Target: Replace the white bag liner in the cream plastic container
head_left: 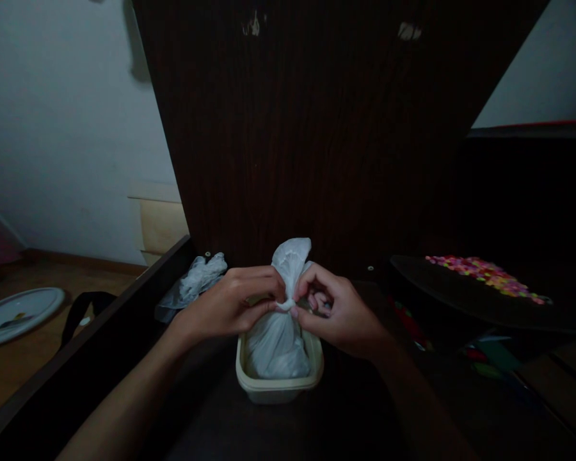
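Crumpled clear plastic (201, 279) left of hands, near dark side board (100, 333). Dark panel (312, 128) upright behind. Right side: dark rounded surface (441, 298) bearing bright multicoloured pieces (489, 276). White oval lid-like thing (22, 315) on floor, far left. White plastic bag (281, 349) sits in pale tub (278, 387), neck gathered upward. Left hand (233, 301): thumb and fingers closed on bag's twisted neck. Right hand (338, 310): thumb and forefinger pinching same neck, other fingers curled.

From one head-worn camera, we look forward and down, close over our hands (333, 310) and bench (211, 397).
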`<act>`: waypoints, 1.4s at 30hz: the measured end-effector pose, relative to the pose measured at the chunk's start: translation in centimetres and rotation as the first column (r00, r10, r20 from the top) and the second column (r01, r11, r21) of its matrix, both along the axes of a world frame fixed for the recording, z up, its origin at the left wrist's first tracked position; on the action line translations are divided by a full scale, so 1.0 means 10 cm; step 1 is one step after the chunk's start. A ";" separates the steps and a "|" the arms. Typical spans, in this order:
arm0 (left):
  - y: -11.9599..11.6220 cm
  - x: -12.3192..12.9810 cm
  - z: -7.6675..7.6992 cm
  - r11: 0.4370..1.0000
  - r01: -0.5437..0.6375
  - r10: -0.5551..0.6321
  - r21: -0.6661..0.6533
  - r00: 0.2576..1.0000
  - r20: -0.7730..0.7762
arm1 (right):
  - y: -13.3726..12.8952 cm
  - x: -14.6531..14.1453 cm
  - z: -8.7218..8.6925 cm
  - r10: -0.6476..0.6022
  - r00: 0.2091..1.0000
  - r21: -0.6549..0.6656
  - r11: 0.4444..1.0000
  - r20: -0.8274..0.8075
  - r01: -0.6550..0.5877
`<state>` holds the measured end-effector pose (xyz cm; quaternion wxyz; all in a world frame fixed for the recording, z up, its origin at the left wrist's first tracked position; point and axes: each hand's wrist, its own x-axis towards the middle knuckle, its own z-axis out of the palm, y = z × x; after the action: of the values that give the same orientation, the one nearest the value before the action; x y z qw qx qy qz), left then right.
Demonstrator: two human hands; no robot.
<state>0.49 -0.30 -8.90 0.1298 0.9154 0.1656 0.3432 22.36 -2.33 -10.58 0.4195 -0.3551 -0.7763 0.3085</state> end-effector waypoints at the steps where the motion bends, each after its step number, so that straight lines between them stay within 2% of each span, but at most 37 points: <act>1: 0.00 0.01 -0.01 1.000 0.000 0.000 0.011 1.000 0.011 | -0.01 -0.01 0.00 -0.012 1.000 0.003 1.000 -0.003 0.012; 5: -0.01 0.01 -0.01 0.999 0.011 -0.012 0.042 1.000 0.015 | -0.01 -0.04 -0.02 0.009 0.999 -0.064 0.998 -0.043 -0.012; 9: -0.03 0.00 0.01 0.998 0.012 -0.012 0.068 1.000 0.007 | 0.03 -0.04 -0.03 0.104 0.980 -0.148 0.980 -0.171 -0.130; 13: -0.03 -0.01 0.03 0.996 0.032 -0.033 0.081 0.999 0.013 | 0.06 0.02 -0.02 0.218 0.932 -0.196 0.940 -0.289 -0.280; 19: 0.00 -0.05 0.04 0.998 0.058 -0.060 0.038 0.998 0.031 | 0.10 0.08 0.00 0.277 0.893 -0.213 0.906 -0.354 -0.365; 21: 0.01 -0.05 0.03 0.998 0.047 -0.048 0.028 0.998 0.036 | 0.09 0.05 0.00 0.247 0.904 -0.203 0.921 -0.350 -0.331; 25: 0.01 -0.03 0.03 0.997 -0.019 0.020 0.075 1.000 -0.010 | 0.03 -0.05 0.01 0.098 0.962 -0.192 0.970 -0.254 -0.149; 30: 0.00 -0.04 0.02 0.992 -0.046 0.050 0.121 0.998 -0.033 | -0.02 -0.11 0.03 0.007 0.978 -0.167 0.985 -0.207 -0.042; 42: 0.03 -0.05 0.04 0.997 0.036 -0.034 0.063 0.999 -0.035 | 0.08 0.03 0.01 0.125 0.936 -0.277 0.935 -0.330 -0.222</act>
<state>0.02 0.00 -8.52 0.1036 0.9276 0.1405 0.3304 22.64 -1.52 -10.48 0.4448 -0.2935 -0.6720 0.5143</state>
